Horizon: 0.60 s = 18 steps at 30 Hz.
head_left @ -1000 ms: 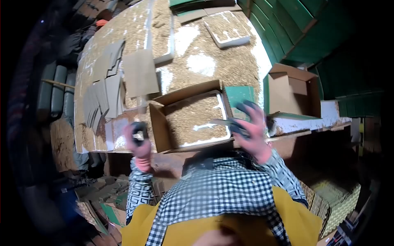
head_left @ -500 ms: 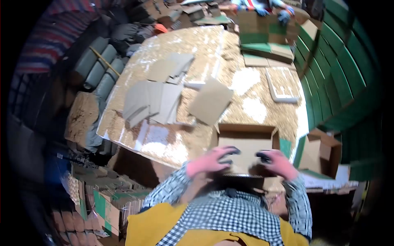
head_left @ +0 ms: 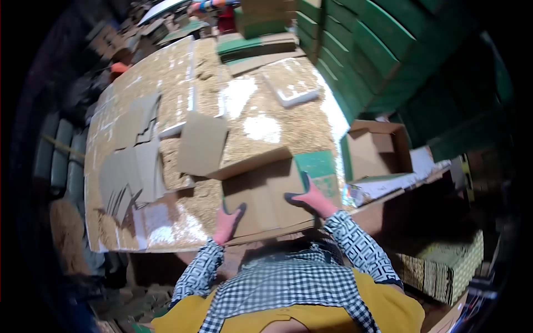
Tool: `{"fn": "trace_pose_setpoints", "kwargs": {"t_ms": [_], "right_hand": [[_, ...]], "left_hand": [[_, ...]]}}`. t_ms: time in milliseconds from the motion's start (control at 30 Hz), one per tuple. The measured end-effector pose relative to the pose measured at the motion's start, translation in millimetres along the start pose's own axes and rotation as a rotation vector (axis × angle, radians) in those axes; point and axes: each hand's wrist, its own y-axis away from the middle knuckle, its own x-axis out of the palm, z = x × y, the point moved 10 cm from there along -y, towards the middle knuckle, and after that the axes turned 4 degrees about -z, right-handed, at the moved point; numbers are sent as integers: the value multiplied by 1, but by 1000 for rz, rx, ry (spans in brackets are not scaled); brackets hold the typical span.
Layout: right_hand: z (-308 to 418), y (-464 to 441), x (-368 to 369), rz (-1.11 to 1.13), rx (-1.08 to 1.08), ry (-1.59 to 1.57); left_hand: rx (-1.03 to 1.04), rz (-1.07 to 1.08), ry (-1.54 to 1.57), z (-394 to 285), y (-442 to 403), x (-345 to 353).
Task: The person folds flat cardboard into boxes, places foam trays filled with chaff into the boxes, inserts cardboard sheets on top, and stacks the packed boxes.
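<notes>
A littered table (head_left: 263, 128) is bearing, at its near edge, a plain brown box (head_left: 252, 194), its far panel (head_left: 255, 164) slanting upward. Spread-fingered, the left hand (head_left: 226, 225) and right hand (head_left: 315, 200) are touching its sides; whether they're gripping cannot be told.

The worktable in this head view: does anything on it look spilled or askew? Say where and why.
Yes. Loose tan material lies unevenly across the worktable around white patches, so it looks spilled, though that may be deliberate. At the left, cardboard sheets lie overlapping at differing angles rather than squared into a stack.
</notes>
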Motion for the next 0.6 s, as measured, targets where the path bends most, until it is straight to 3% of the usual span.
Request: {"fn": "trace_pose_setpoints", "kwargs": {"t_ms": [33,100,167,233,267,300,333,367,433,500,600], "right_hand": [[25,23,-12,18,134,-248],[35,22,-88,-162,-211,-262],[68,70,-183,-207,-50,-614],[86,116,-294,-457,-351,251],[41,112,-357,-554,-236,-673],[60,126,-401,-688,-277,-480],[62,133,-432,-724,-316,-551],[54,130,-456,-735,-243,-582],[0,99,-509,-701,-166,-402],[-72,54,-538,-611,-303,-580],[-130,0,-541,-589,-207,-514]], "left_hand": [[13,58,36,-52,12,12],[196,-7,175,12,-32,19],[-153,190,721,-86,-11,94],[33,469,556,-158,1,186],[337,613,78,-197,13,240],[684,640,-228,-218,30,288],[887,681,-597,-208,40,349],[1002,657,-640,-194,50,388],[985,715,-819,-167,54,432],[1009,631,-812,-163,57,440],[989,615,-817,-159,58,437]]}}
